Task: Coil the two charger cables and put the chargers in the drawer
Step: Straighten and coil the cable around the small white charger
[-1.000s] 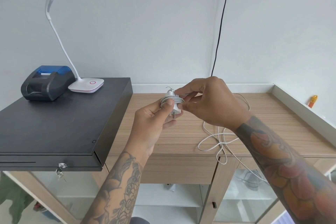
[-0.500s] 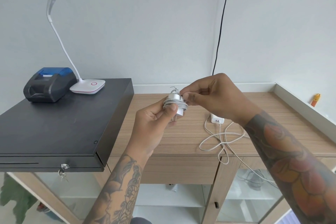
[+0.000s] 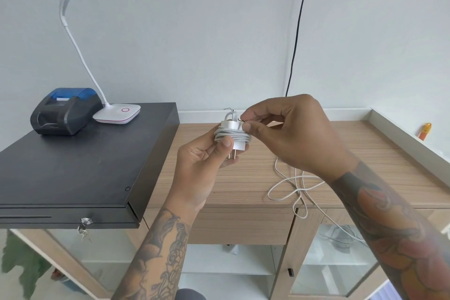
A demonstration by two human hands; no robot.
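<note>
A white charger with its grey cable wound around its body is held above the wooden counter, prongs pointing down. My left hand grips it from below with the thumb on the coil. My right hand pinches the cable's end at the charger's top right. A second white cable lies loose on the counter under my right forearm and hangs over the front edge; its charger is hidden behind my right hand. A wooden drawer sits shut under the counter.
A black cash box stands on the left with a receipt printer and a white desk lamp on it. A black cord runs down the wall. A small orange object lies at the right ledge. Glass cabinets are below.
My right hand has shifted slightly right and down along the top of the coiled charger, still pinching the cable end. It now covers the second charger on the counter.
</note>
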